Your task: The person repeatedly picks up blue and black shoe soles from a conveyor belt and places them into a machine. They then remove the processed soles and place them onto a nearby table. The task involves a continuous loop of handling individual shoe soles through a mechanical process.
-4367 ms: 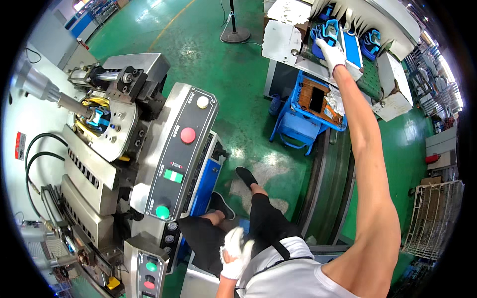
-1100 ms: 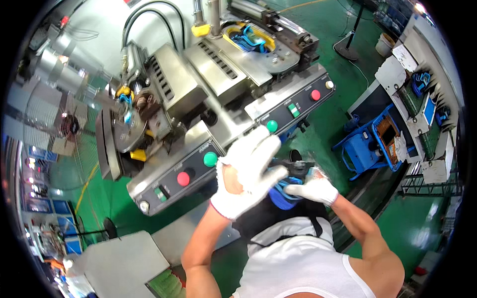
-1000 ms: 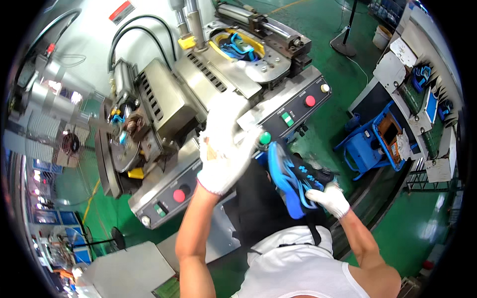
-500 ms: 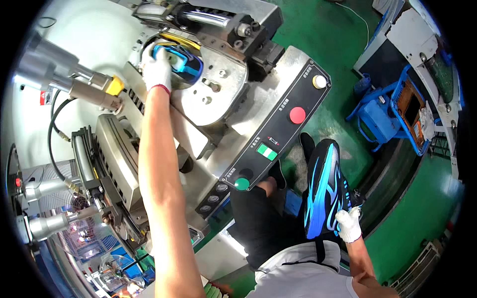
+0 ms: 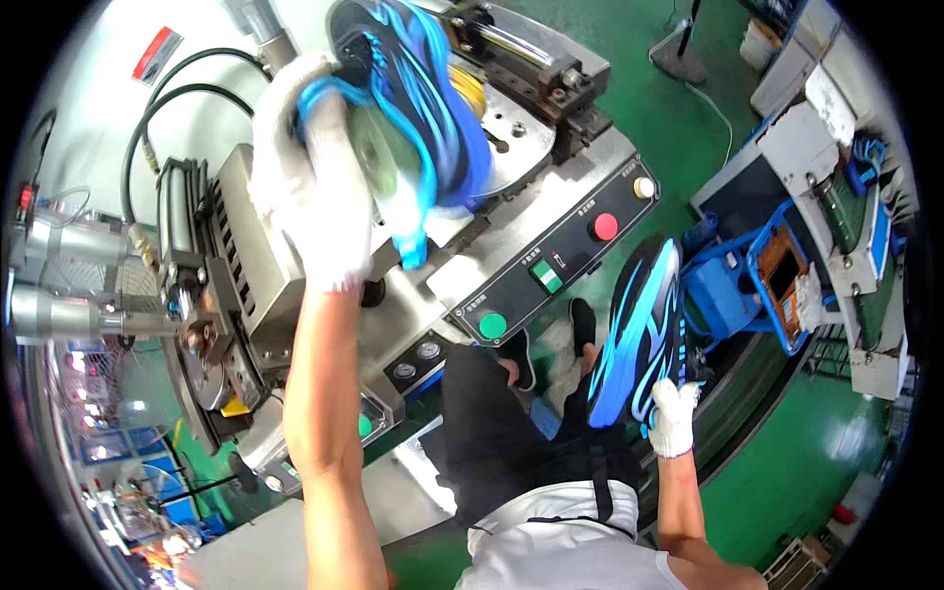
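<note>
My left hand (image 5: 315, 187), in a white knit glove, is closed at the collar of a black and blue shoe upper (image 5: 423, 108). This upper is raised over the metal bed (image 5: 526, 147) of a machine, its blue collar edge and pale inside partly smeared by motion. On the right, my gloved right hand (image 5: 674, 418) grips a second black and blue shoe upper (image 5: 637, 334) by its lower end. That one is held out in front of my legs, toe pointing away. The fingertips of my left hand are mostly hidden.
A sloping control panel (image 5: 531, 280) with a red button (image 5: 604, 227) and a green button (image 5: 493, 325) runs along the machine's front. A second metal unit (image 5: 265, 246) with black hoses stands at left. Blue stools (image 5: 723, 295) and a workbench (image 5: 855, 285) are at right.
My left hand has lifted the shoe upper up off the machine bed and closer to me. My right hand still holds its upper, and the view has shifted a little.
</note>
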A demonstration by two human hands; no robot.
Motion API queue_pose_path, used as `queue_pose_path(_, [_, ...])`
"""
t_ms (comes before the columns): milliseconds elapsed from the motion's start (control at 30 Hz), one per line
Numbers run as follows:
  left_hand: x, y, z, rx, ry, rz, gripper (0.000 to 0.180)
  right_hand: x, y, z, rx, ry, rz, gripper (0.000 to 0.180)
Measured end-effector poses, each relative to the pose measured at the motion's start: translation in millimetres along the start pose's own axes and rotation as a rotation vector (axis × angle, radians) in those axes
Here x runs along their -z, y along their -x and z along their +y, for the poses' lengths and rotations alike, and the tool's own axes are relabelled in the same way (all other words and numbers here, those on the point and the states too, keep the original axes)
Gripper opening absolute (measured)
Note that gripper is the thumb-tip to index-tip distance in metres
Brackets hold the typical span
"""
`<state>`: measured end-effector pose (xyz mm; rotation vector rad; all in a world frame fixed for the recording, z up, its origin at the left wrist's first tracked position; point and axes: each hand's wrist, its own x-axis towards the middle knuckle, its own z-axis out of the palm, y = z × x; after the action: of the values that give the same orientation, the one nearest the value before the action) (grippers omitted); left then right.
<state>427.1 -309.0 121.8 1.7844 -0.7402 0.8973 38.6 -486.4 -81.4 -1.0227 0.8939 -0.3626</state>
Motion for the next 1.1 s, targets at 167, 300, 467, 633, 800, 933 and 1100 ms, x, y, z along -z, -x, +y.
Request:
queue_pose_path(167, [122.8,125.4,57.8,-0.006,0.344,-0.466,0.013,-71.5,-52.9,-56.2,0.495,0.107,-0.012,0.040])
queue_pose_path(300, [180.0,238.3,71.8,0.262,0.334,-0.770,0.032,-170.9,-101.0,-147.6,0.559,0.676,-0.174,0.064])
queue_pose_path(467, [223.3,328.6,62.3,0.422,0.240,-0.973,0.043,-347.2,-180.9,-215.6,0.765,0.911,-0.439,0.082])
queue_pose_path(633, [237.4,340.0,49.8,0.454,0.353,-0.892,0.053,-463.3,-280.4,-204.6,0.752,1.600,-0.386,0.084])
queue_pose_path(800, [243.4,339.8,37.8,0.579,0.403,-0.863,0.055,-499.9,-297.4,-141.9,0.927,1.783,-0.282,0.074])
queue_pose_path(933, [241.6,350.5,40.3,0.539,0.413,-0.921,0.052,-493.7,-286.7,-139.1,0.897,1.867,-0.297,0.072])
queue_pose_path(1100, [236.3,351.2,45.4,0.490,0.343,-0.905,0.050,-455.4,-208.5,-161.2,0.956,1.827,-0.328,0.063])
